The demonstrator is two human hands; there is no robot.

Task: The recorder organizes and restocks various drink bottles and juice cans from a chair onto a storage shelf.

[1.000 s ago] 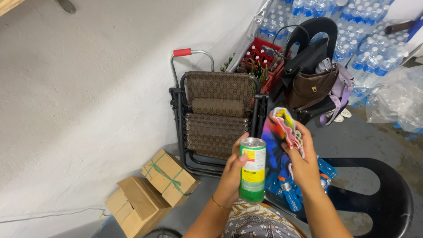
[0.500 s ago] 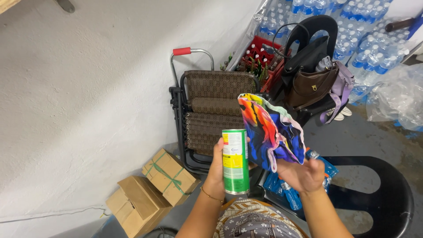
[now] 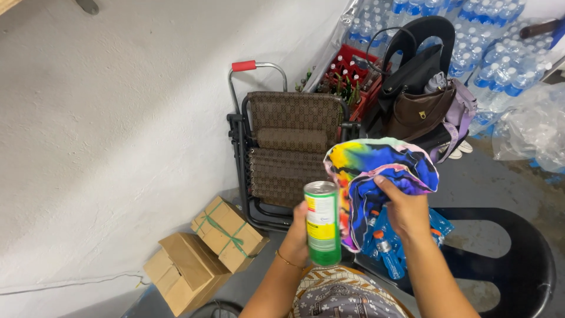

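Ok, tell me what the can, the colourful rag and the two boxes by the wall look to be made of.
Can: likely metal, with a shiny silver top rim and a glossy green and yellow printed wrap.
Colourful rag: soft fabric, matte, draping in folds from the right hand.
Boxes: plain brown cardboard, dull finish; one is tied with green string.
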